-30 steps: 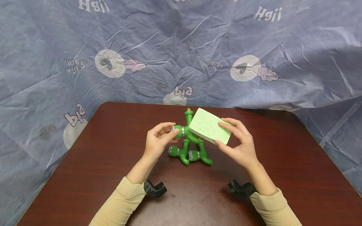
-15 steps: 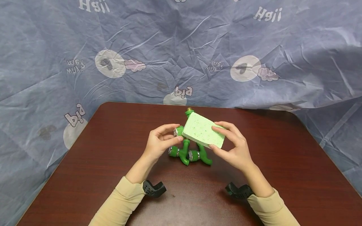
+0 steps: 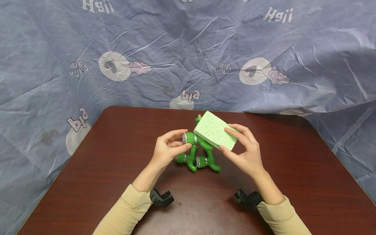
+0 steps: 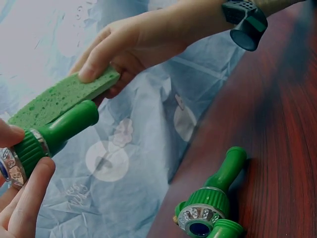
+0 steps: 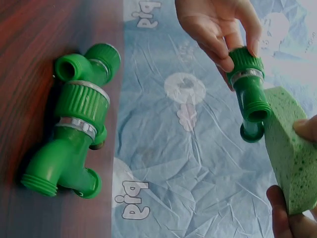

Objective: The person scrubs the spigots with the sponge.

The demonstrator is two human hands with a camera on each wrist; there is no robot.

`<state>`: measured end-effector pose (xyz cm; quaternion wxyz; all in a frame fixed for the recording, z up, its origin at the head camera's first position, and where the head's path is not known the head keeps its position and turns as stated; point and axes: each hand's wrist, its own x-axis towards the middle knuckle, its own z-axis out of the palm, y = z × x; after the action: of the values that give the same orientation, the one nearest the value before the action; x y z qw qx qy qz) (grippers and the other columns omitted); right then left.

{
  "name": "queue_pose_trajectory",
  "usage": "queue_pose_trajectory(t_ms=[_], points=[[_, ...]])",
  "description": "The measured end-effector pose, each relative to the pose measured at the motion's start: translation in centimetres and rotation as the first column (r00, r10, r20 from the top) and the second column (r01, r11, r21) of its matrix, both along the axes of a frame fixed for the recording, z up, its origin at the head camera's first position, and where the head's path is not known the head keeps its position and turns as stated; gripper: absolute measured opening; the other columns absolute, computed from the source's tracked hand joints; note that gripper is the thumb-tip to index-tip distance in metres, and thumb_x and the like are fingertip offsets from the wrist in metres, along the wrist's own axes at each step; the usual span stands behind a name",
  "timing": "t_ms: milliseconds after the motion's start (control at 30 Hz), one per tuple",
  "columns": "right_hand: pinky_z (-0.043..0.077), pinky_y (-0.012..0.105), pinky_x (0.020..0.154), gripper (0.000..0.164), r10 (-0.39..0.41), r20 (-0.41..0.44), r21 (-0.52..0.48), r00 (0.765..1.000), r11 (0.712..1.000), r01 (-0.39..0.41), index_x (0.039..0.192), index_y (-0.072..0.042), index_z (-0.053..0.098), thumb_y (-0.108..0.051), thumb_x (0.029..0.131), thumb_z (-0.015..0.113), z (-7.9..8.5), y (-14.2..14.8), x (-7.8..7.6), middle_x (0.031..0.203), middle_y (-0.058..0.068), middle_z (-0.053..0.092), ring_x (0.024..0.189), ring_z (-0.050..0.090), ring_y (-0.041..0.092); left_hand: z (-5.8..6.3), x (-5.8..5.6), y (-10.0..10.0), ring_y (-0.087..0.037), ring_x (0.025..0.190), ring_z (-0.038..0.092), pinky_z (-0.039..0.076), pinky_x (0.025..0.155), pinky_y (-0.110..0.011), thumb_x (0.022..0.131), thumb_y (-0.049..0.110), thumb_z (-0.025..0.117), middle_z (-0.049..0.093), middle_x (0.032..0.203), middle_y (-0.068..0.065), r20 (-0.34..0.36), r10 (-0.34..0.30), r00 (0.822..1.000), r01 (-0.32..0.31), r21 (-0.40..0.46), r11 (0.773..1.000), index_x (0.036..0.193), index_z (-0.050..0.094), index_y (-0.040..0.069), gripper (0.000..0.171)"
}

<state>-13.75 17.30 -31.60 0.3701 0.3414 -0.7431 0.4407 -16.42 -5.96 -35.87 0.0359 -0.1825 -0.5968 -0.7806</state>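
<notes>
Above the table, my left hand (image 3: 167, 148) pinches a green faucet (image 3: 189, 138) by its ribbed knob, thumb on one side and fingers on the other. My right hand (image 3: 248, 148) grips a pale green sponge (image 3: 214, 130) by its right end and holds it against or very near the faucet's body. In the head view the sponge covers much of that body; the brass-coloured threaded end shows past it. The right wrist view has the held faucet (image 5: 250, 91) beside the sponge (image 5: 292, 148), its spout pointing toward the camera.
Two more green faucets lie on the dark red-brown table below the hands, one at the left (image 3: 191, 160) and one at the right (image 3: 209, 161). A wrinkled blue-grey printed cloth (image 3: 188, 58) hangs behind the table.
The sponge moved left and down across the faucet, then back up and right. The held faucet shifted slightly right with my left hand. The two faucets on the table stayed put.
</notes>
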Motion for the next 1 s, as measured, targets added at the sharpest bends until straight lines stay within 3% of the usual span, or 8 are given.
queue_pose_trajectory(t_ms=[200, 333, 433, 533, 667, 800, 867, 1000], points=[[0.043, 0.020, 0.085, 0.039, 0.082, 0.000, 0.022, 0.997, 0.996, -0.082, 0.100, 0.013, 0.063, -0.001, 0.066, 0.075, 0.0, 0.2, 0.0, 0.104, 0.032, 0.056, 0.100, 0.055, 0.026, 0.0, 0.0, 0.0, -0.011, 0.070, 0.067, 0.055, 0.060, -0.022, 0.071, -0.012, 0.070, 0.066, 0.105, -0.012, -0.011, 0.037, 0.999, -0.037, 0.025, 0.999, 0.117, 0.058, -0.011, 0.047], [0.044, 0.020, 0.085, 0.039, 0.141, -0.015, 0.061, 0.990, 0.988, -0.140, 0.101, 0.012, 0.063, -0.019, 0.080, 0.072, -0.1, -0.4, 0.3, 0.104, 0.031, 0.056, 0.100, 0.055, 0.029, -0.2, 0.2, 0.2, -0.012, 0.073, 0.067, 0.056, 0.062, -0.025, 0.070, -0.016, 0.065, 0.065, 0.103, -0.009, 0.000, -0.018, 1.000, 0.018, 0.050, 0.999, 0.117, 0.054, -0.015, 0.048], [0.044, 0.018, 0.085, 0.043, 0.143, -0.025, 0.073, 0.989, 0.987, -0.140, 0.103, 0.011, 0.063, -0.027, 0.085, 0.069, -0.3, -0.9, 0.4, 0.105, 0.030, 0.056, 0.099, 0.055, 0.030, -0.4, 0.3, 0.5, -0.013, 0.075, 0.068, 0.056, 0.063, -0.026, 0.070, -0.019, 0.063, 0.065, 0.101, -0.007, 0.003, -0.061, 0.998, 0.061, 0.057, 0.996, 0.118, 0.052, -0.017, 0.049], [0.044, 0.017, 0.084, 0.039, 0.099, -0.029, 0.048, 0.995, 0.994, -0.098, 0.103, 0.011, 0.064, -0.022, 0.083, 0.070, -0.4, -1.0, 0.3, 0.105, 0.029, 0.057, 0.098, 0.055, 0.031, -0.4, 0.5, 0.8, -0.012, 0.073, 0.067, 0.056, 0.062, -0.024, 0.070, -0.017, 0.067, 0.065, 0.100, -0.007, 0.003, -0.068, 0.998, 0.068, 0.030, 0.997, 0.117, 0.054, -0.015, 0.048], [0.043, 0.017, 0.085, 0.038, -0.005, -0.032, 0.023, 0.999, 1.000, 0.005, 0.103, 0.011, 0.065, -0.003, 0.069, 0.075, -0.5, -0.6, 0.1, 0.106, 0.030, 0.058, 0.097, 0.056, 0.034, -0.4, 0.5, 0.9, -0.010, 0.068, 0.065, 0.055, 0.061, -0.022, 0.070, -0.013, 0.071, 0.066, 0.099, -0.007, 0.009, -0.053, 0.999, 0.053, -0.011, 0.999, 0.115, 0.057, -0.013, 0.047], [0.041, 0.017, 0.085, 0.043, -0.112, -0.025, -0.008, 0.993, 0.994, 0.112, 0.102, 0.011, 0.065, 0.009, 0.059, 0.074, -0.3, 0.0, -0.2, 0.106, 0.031, 0.057, 0.095, 0.055, 0.038, -0.3, 0.3, 0.7, -0.012, 0.067, 0.067, 0.056, 0.061, -0.025, 0.071, -0.013, 0.069, 0.066, 0.098, -0.010, 0.014, -0.050, 0.999, 0.049, 0.013, 0.999, 0.117, 0.056, -0.013, 0.048], [0.041, 0.017, 0.084, 0.043, -0.115, -0.016, -0.019, 0.993, 0.993, 0.115, 0.101, 0.012, 0.065, 0.010, 0.059, 0.074, -0.2, 0.2, -0.3, 0.105, 0.031, 0.057, 0.095, 0.055, 0.038, -0.3, 0.2, 0.6, -0.015, 0.068, 0.068, 0.057, 0.061, -0.029, 0.072, -0.013, 0.069, 0.066, 0.099, -0.010, 0.015, -0.040, 0.999, 0.039, 0.033, 0.999, 0.118, 0.055, -0.013, 0.048], [0.043, 0.018, 0.083, 0.042, -0.033, -0.011, 0.012, 0.999, 0.999, 0.033, 0.099, 0.013, 0.064, 0.008, 0.059, 0.073, 0.0, 0.4, -0.2, 0.103, 0.031, 0.057, 0.095, 0.056, 0.031, -0.3, 0.1, 0.4, -0.016, 0.069, 0.068, 0.058, 0.063, -0.036, 0.072, -0.013, 0.069, 0.066, 0.099, -0.010, 0.018, 0.008, 1.000, -0.009, 0.053, 0.999, 0.116, 0.057, -0.011, 0.046]])
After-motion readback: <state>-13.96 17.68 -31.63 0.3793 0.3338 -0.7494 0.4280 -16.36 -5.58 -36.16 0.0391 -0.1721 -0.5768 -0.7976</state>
